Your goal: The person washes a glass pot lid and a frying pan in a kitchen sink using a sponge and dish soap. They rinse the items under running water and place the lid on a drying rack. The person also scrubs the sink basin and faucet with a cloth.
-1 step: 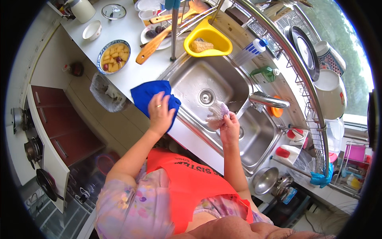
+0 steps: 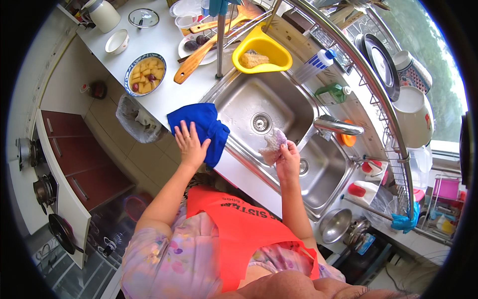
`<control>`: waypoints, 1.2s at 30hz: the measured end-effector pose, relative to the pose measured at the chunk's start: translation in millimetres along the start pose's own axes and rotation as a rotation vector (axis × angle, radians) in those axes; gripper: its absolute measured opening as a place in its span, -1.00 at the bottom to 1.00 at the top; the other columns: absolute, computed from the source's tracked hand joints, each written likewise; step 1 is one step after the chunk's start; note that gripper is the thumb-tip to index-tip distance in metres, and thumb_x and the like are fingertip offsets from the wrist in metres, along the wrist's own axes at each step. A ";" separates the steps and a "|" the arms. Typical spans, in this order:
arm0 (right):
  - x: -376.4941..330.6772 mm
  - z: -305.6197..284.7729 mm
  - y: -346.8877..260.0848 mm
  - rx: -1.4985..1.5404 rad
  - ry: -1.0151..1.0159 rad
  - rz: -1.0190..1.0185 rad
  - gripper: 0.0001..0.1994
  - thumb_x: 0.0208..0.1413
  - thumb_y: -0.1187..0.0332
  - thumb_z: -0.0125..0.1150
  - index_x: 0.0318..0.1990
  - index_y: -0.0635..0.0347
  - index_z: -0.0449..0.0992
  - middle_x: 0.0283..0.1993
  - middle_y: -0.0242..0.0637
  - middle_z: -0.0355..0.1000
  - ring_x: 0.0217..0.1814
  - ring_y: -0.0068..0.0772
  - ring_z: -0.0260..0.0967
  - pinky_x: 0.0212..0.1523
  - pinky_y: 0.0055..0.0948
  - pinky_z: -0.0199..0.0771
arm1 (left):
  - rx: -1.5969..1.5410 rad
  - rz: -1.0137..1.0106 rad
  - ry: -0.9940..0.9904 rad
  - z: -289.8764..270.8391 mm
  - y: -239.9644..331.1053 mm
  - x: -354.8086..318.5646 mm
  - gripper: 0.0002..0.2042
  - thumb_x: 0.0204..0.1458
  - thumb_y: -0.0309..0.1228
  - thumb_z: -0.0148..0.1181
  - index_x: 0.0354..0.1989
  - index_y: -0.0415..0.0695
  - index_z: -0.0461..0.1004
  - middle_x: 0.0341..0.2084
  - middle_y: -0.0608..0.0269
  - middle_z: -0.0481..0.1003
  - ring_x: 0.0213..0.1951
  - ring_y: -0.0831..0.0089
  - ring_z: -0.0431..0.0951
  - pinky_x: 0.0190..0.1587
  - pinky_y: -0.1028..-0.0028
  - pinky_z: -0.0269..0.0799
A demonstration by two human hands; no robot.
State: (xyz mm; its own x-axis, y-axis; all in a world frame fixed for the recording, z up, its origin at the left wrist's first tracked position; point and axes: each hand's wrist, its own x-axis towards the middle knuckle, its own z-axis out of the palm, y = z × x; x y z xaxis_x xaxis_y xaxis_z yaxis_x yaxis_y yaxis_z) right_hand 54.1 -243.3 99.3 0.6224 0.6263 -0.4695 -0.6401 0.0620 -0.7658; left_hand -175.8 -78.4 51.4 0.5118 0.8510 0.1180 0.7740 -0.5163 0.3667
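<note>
Blue cloth [image 2: 206,119] is laid at the near edge of the tabletop [image 2: 181,92], beside the sink [image 2: 239,102]; it is spread at its far side and rumpled toward the sink, so it appears only partly flattened. It is covered in part by the left hand [image 2: 190,145], whose fingers are spread; how firmly they are pressed down cannot be told. By the right hand [image 2: 287,162], a crumpled lilac cloth [image 2: 272,148] is pinched between thumb and fingers, held up over the sink near the divider between its basins and not yet set down. No running water is seen at the faucet [image 2: 341,124]. Whether either cloth is wet cannot be judged.
</note>
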 end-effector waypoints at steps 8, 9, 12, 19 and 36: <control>4.3 43.0 14.3 -0.095 0.006 0.010 -0.89 0.10 0.53 0.04 -0.22 0.24 0.33 -0.32 -0.34 0.39 -0.32 -0.57 0.35 -0.28 -0.55 0.40 | -0.043 0.120 0.010 36.0 -55.3 79.2 -0.44 0.13 -0.18 -0.04 0.23 -0.28 0.10 0.28 -0.08 -0.01 0.32 0.00 -0.08 0.32 0.12 -0.21; 14.7 46.8 19.7 -0.138 -0.040 -0.024 -0.90 0.10 0.52 0.05 -0.22 0.22 0.34 -0.32 -0.35 0.38 -0.34 -0.58 0.34 -0.32 -0.57 0.38 | -0.046 0.150 -0.027 32.0 -56.7 89.1 -0.44 0.13 -0.17 -0.04 0.23 -0.26 0.10 0.28 -0.08 -0.01 0.32 0.01 -0.08 0.32 0.12 -0.21; 56.2 78.2 30.9 -0.263 -0.115 -0.209 -0.90 0.07 0.50 0.11 -0.26 0.20 0.38 -0.37 -0.42 0.36 -0.42 -0.65 0.24 -0.45 -0.66 0.22 | 0.012 0.166 -0.018 25.0 -51.3 84.7 -0.39 0.09 -0.14 0.01 0.24 -0.23 0.08 0.28 -0.07 -0.01 0.32 -0.04 -0.09 0.31 0.10 -0.21; 184.7 169.3 87.6 -1.006 -0.252 -0.852 -0.50 -0.01 0.52 0.10 0.15 0.30 0.23 0.11 -0.04 0.29 0.16 -0.15 0.23 0.17 -0.36 0.20 | 0.093 0.036 -0.078 5.7 -48.4 21.8 -0.23 0.02 -0.07 0.05 0.30 -0.28 -0.08 0.32 -0.15 -0.18 0.32 -0.19 -0.24 0.31 -0.01 -0.34; 203.3 177.1 78.1 -1.430 -0.222 -0.842 -0.71 -0.09 0.53 0.03 -0.14 0.20 0.44 -0.10 -0.06 0.41 -0.05 0.00 0.35 -0.07 -0.22 0.37 | 0.097 0.067 -0.156 -6.1 -56.4 -1.7 -0.21 -0.01 -0.04 0.09 0.25 -0.37 -0.01 0.29 -0.25 -0.19 0.30 -0.25 -0.25 0.29 -0.05 -0.29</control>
State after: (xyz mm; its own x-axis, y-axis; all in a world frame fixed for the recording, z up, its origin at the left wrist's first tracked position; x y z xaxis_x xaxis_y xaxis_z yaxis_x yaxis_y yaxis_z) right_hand 50.8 26.5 21.8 0.4044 0.8866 0.2244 0.7921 -0.2169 -0.5706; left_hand -222.6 -50.1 36.1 0.6090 0.7931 -0.0076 0.7647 -0.5846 0.2712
